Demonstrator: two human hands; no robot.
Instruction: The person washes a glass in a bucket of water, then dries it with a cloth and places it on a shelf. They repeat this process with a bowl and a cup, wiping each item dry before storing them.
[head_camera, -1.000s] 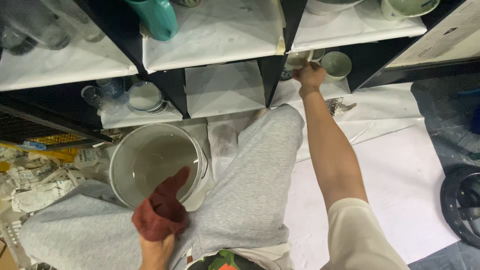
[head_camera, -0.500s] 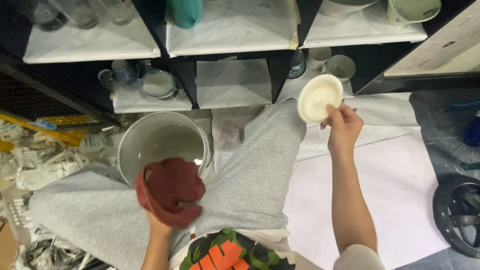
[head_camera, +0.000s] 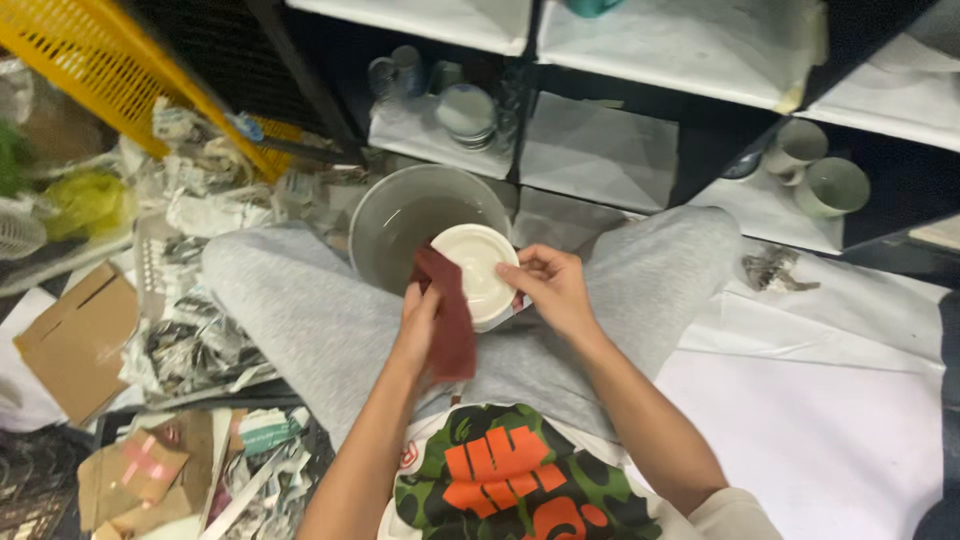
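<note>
Two hands: both over the lap, at the bucket's (head_camera: 395, 215) near rim
Left hand (head_camera: 418, 322): fingers closed on dark red cloth (head_camera: 450, 318), pressed to bowl
Right hand (head_camera: 553, 287): fingers gripping white bowl (head_camera: 478, 268) by its rim

Black cubby shelves (head_camera: 700, 150) lined with white paper stand over a paper-covered floor (head_camera: 850, 420).

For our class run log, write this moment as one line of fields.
left hand: holds dark red cloth against white bowl | right hand: grips bowl rim | below: grey bucket, grey trousers
</note>
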